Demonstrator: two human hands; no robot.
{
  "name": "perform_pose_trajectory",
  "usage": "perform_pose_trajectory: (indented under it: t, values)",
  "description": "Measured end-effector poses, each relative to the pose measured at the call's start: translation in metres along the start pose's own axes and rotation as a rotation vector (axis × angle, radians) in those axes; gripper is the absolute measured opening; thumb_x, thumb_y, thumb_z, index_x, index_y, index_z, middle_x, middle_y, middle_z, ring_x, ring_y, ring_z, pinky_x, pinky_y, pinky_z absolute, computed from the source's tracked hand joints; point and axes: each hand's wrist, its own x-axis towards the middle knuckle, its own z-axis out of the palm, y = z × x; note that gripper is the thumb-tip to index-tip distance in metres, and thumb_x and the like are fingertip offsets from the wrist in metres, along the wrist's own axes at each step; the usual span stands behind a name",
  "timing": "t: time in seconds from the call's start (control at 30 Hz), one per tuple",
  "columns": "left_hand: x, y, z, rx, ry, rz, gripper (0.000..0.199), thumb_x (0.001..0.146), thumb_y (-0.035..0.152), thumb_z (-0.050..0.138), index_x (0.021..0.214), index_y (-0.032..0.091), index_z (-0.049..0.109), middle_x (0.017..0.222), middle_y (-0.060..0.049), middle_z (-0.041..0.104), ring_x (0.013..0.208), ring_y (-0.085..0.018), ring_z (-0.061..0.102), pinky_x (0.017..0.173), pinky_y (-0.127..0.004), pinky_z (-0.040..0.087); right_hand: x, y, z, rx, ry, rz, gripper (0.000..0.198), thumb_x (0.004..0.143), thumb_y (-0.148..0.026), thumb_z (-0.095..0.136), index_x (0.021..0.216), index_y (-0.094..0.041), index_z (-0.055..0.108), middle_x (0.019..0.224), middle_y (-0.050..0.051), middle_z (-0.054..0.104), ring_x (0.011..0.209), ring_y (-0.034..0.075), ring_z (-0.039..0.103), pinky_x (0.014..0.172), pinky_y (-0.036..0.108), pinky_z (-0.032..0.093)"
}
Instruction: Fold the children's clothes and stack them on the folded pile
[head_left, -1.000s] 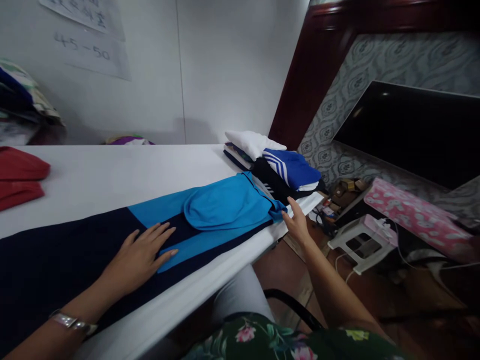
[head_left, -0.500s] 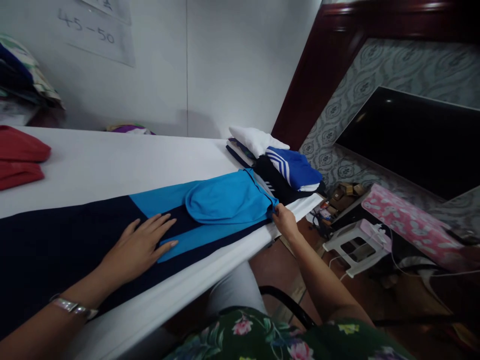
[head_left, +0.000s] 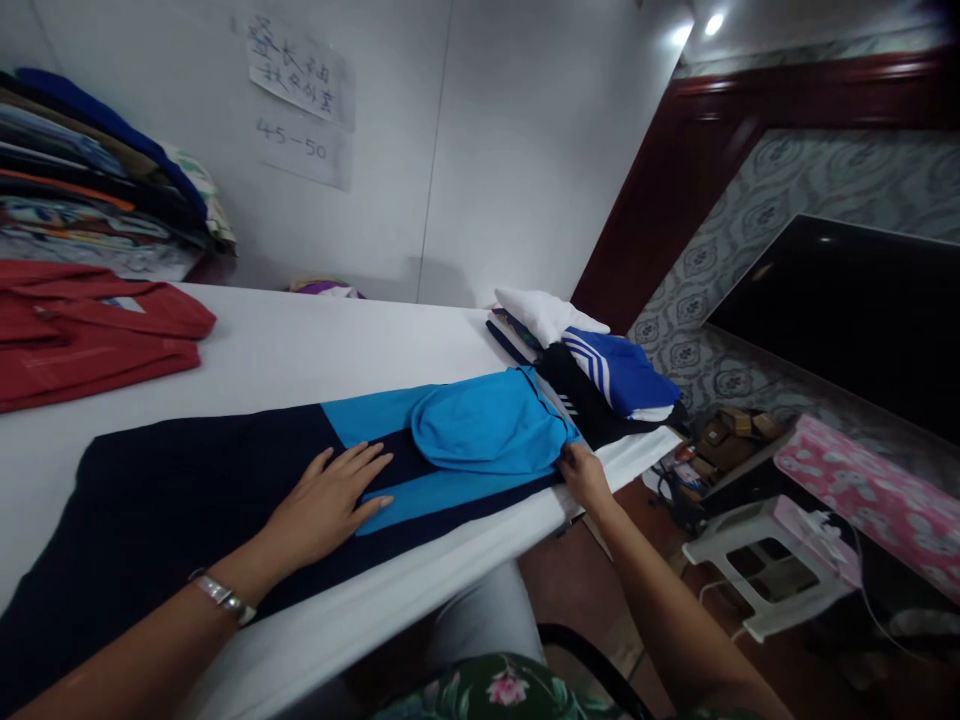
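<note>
And there's the left hand [head_left: 330, 508], flat, thumb spread, on the garment [head_left: 187, 490], which stretches along the white table [head_left: 337, 340] beside the clothes pile [head_left: 619, 372], while the right hand [head_left: 585, 478] pinches its blue end!

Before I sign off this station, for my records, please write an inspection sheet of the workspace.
Surface: white tabletop, partly covered by clothes.
Job's things: navy-and-blue garment laid lengthwise.
Clutter: red garment at the left; stacked clothes at the right end.
Hands: left hand flat on the garment; right hand, fingers pinching its blue end.
Cables: thin pale cable beside the white stool.
Surroundings: handwritten sheet on the wall; large dark screen.
</note>
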Motion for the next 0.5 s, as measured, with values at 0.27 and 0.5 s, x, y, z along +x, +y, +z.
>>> perform_pose_trajectory:
  t: [0.27, 0.5]
  values:
    - [-0.002, 0.005, -0.005, -0.039, -0.022, -0.011, 0.064, 0.088, 0.059, 0.041, 0.140, 0.023, 0.047, 0.150, -0.009, 0.040, 0.141, -0.030, 0.031, 0.115, -0.056, 0.018, -0.021, 0.007, -0.010, -0.084, 0.053, -0.102, 0.032, 0.086, -0.023, 0.044, 0.107, -0.021, 0.068, 0.097, 0.008, 0.069, 0.090, 0.022, 0.065, 0.078, 0.031, 0.050]
    - [-0.002, 0.010, -0.023, -0.144, -0.037, -0.045, 0.059, 0.089, 0.057, 0.042, 0.137, 0.024, 0.051, 0.151, -0.009, 0.040, 0.141, -0.028, 0.031, 0.116, -0.053, 0.018, -0.004, -0.049, -0.021, 0.178, 0.295, -0.397, 0.027, 0.092, -0.030, 0.047, 0.101, -0.020, 0.070, 0.099, 0.010, 0.066, 0.093, 0.021, 0.063, 0.084, 0.036, 0.052]
